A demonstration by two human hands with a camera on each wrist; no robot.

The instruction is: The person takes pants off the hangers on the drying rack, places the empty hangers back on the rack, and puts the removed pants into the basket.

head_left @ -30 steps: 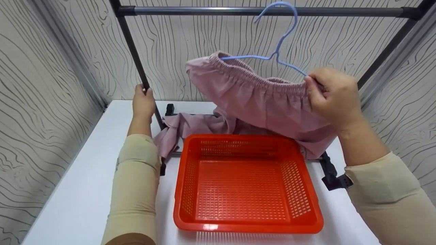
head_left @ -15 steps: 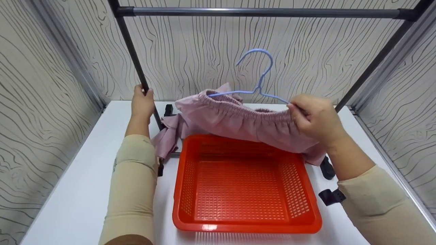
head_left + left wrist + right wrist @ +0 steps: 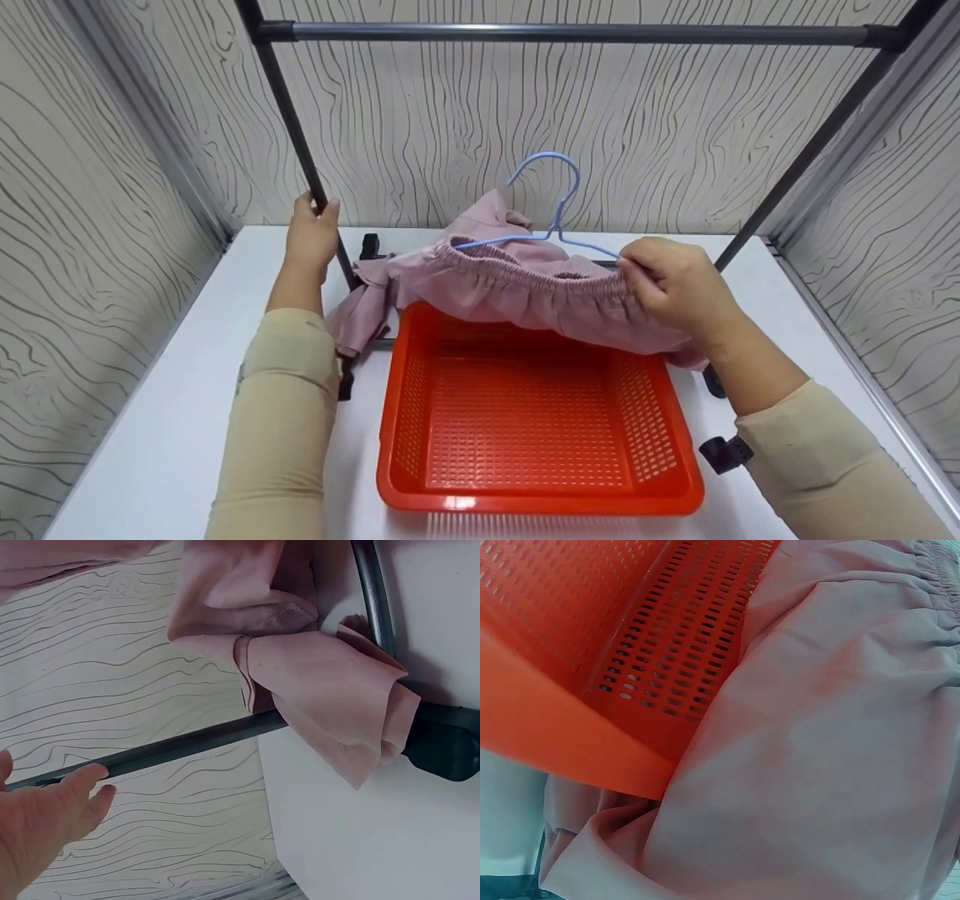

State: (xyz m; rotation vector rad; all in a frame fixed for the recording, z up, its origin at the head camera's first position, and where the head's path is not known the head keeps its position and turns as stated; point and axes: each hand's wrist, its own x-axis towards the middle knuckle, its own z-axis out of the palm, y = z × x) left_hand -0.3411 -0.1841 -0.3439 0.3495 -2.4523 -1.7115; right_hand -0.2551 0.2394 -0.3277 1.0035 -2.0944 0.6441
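Garment [image 3: 525, 292], smooth pink cloth w/ gathered edge, is pinched tog. w/ thin blue wire hanger [image 3: 556, 226] by R hand [image 3: 679, 289]; hook is seen up-L of grip, red perforated basket [image 3: 540, 504] below-L. Dark rack post [image 3: 289, 124] is gripped by L hand [image 3: 310, 238], arm outstretched fwd.

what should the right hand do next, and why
Probably ease the pink garment lower, toward the red basket: the right hand pinches the hanger by the waistband, the hook has dropped well below the rack's bar, and cloth hides part of the basket's far rim.
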